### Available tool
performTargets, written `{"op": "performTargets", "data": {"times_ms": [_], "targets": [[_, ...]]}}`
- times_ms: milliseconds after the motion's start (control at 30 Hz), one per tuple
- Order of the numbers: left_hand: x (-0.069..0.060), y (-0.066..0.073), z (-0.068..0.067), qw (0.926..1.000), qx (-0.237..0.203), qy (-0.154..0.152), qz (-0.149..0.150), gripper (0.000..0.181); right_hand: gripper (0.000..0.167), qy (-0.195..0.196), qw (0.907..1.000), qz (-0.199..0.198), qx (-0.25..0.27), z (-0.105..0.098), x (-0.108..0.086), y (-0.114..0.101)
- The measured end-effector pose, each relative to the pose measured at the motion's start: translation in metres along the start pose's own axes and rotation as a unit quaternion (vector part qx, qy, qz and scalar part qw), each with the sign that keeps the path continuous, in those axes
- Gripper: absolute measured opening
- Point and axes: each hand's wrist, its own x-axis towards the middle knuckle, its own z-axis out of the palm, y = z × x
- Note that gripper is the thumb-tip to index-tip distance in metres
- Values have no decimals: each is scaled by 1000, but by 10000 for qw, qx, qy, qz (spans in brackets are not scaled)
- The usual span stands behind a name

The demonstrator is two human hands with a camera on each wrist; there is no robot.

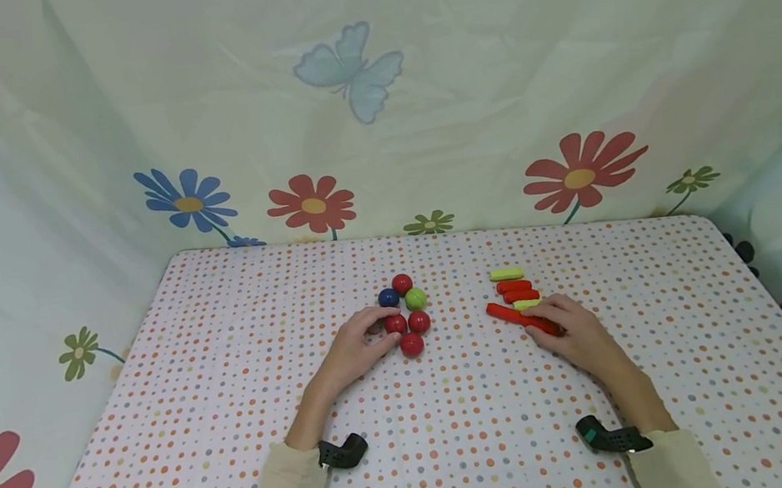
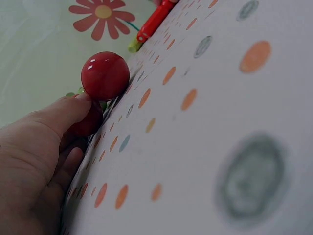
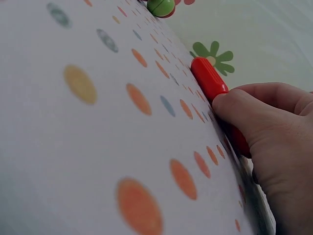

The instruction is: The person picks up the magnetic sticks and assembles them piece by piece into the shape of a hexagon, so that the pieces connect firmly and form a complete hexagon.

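Observation:
On the left of the table sits a small cluster of glossy balls. My left hand curls its thumb and fingers around a red ball. In the left wrist view the thumb touches that red ball, with another red ball beyond it. A blue ball, a green ball and more red balls lie beside it. My right hand pinches a long red marker-like stick, which lies slanted at the table; its ribbed end sticks out past the thumb.
Shorter red sticks and yellow-green sticks lie in a row just beyond the right hand. The dotted tablecloth covers the table up to the flowered curtain at the back.

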Motion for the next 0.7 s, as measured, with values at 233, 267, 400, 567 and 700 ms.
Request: {"op": "performTargets", "data": {"times_ms": [233,267,400,567,700], "targets": [[1,-2,0,10000,-49,-12,-60,39,26,252,9985,-304,371,1,1,5],[1,-2,0,9999,-75,-16,-78,39,26,269,9982,-331,410,1,1,5],[2,-2,0,9998,-115,-27,-146,40,28,329,9975,-399,481,2,1,6],[2,-3,0,9999,-122,-26,-105,39,28,429,9976,-317,431,3,0,7],[1,-2,0,9999,-120,16,-91,39,27,597,9973,-28,432,3,0,6]]}}
